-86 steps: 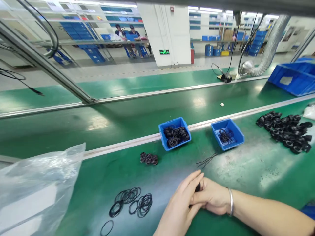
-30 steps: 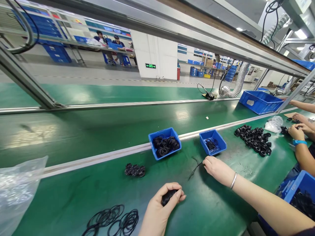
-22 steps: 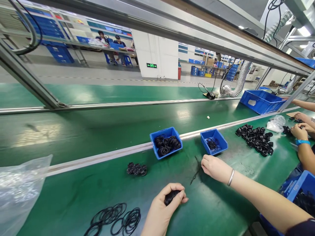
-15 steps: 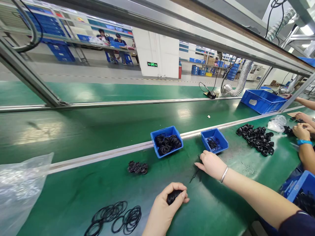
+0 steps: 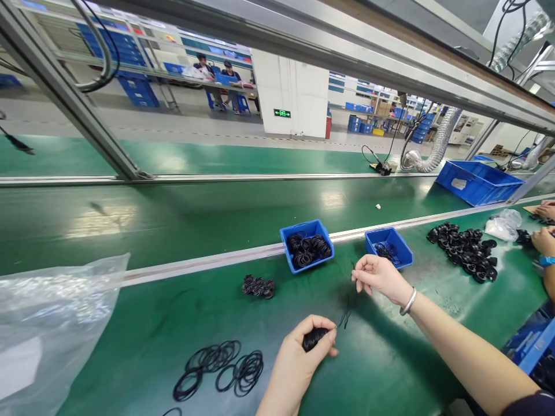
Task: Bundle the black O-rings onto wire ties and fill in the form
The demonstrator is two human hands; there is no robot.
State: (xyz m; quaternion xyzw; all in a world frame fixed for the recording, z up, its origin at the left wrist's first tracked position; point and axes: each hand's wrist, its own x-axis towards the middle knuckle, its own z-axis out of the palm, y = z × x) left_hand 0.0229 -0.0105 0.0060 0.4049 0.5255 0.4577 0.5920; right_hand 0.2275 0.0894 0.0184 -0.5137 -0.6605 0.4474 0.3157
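Observation:
My left hand [image 5: 306,352] is closed around a compact bundle of black rings [image 5: 315,339], low in the middle of the view. To its upper right, my right hand [image 5: 379,277] is closed in a pinch on thin black strands [image 5: 348,303], which hang toward the left fingertips. Whether these are ties or thin rings I cannot tell. Behind the right hand stands a small blue bin [image 5: 401,254] with thin black strands inside. Another blue bin [image 5: 284,245] holds bundles of black rings. Loose black rings [image 5: 219,353] lie left of my left hand, and a small black ring cluster [image 5: 258,286] sits behind it.
A clear plastic bag [image 5: 93,323] covers the left of the green bench. At right are a pile of black parts [image 5: 463,251], a crumpled bag [image 5: 503,224], a large blue crate [image 5: 477,182] and a co-worker's hands [image 5: 544,240]. A metal frame [image 5: 99,121] crosses the bench.
My right hand has risen slightly from the bench surface, lifting the thin strands. My left hand still grips the bundle. The whole view has shifted, so things appear further right.

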